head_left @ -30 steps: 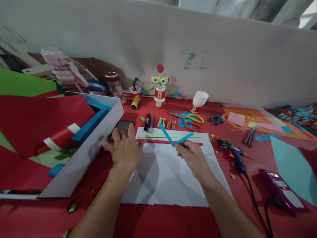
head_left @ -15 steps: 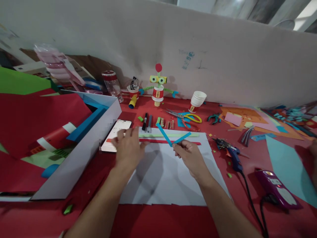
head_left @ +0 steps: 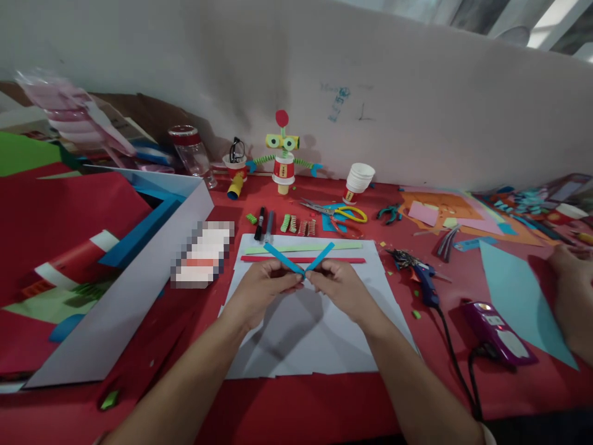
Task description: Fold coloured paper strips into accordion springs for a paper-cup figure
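Note:
Both hands pinch a blue paper strip (head_left: pixel 283 257) folded into a V, its two arms pointing up and outward. My left hand (head_left: pixel 259 289) grips it near the fold from the left. From the right, the fingertips of my right hand (head_left: pixel 340 285) close on it at the same fold. Below them lies a white sheet stack (head_left: pixel 319 343). A light green paper strip (head_left: pixel 343 246) and a red paper strip (head_left: pixel 352 260) lie across the sheets' far end, just beyond the hands.
Folded paper springs (head_left: pixel 299 225), markers (head_left: pixel 260 224) and scissors (head_left: pixel 331 210) lie beyond the sheets. A paper-cup figure (head_left: pixel 283 167) and stacked cups (head_left: pixel 359 179) stand behind. Rightward are a glue gun (head_left: pixel 425 281), a purple device (head_left: pixel 498 334) and another person's hand (head_left: pixel 574 296); leftward, a white box (head_left: pixel 152 296).
My left hand has moved right from beside the phone and taken hold of the blue strip at its fold. The camera view has shifted slightly to the right.

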`<state>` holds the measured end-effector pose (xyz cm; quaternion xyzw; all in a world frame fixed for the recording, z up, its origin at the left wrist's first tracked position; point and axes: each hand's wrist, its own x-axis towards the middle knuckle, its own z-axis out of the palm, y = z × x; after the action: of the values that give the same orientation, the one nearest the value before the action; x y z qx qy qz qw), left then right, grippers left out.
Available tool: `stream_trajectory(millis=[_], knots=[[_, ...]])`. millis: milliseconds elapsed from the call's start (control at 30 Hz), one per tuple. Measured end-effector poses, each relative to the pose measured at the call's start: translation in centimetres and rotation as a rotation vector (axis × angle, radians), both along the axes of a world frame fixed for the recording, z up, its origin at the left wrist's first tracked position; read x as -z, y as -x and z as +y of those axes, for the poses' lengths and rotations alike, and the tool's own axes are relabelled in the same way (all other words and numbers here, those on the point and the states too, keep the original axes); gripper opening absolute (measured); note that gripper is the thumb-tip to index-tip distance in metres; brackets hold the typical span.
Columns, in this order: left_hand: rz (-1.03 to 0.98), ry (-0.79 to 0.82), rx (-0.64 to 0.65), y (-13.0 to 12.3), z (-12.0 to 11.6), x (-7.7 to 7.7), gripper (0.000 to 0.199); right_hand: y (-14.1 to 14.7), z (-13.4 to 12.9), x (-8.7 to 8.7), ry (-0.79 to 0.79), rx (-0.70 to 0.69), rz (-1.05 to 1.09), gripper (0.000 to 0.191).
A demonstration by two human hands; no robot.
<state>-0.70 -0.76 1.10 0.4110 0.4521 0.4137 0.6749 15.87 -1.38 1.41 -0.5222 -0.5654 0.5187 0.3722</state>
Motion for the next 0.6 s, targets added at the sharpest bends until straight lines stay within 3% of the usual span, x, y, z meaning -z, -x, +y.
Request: stream_trajectory(millis=[367,600], knots=[[-0.123,0.154,-0.154,-0.8,-0.5,0.2,0.012,0.5,0.1,-0.3,0.092,0.028,0.215,0.022],[-0.152,0.141,-0.262,-1.6,-0.8,0.8,0.012,1.0,-0.3,0.3,0.014,0.118,0.177,0.016]])
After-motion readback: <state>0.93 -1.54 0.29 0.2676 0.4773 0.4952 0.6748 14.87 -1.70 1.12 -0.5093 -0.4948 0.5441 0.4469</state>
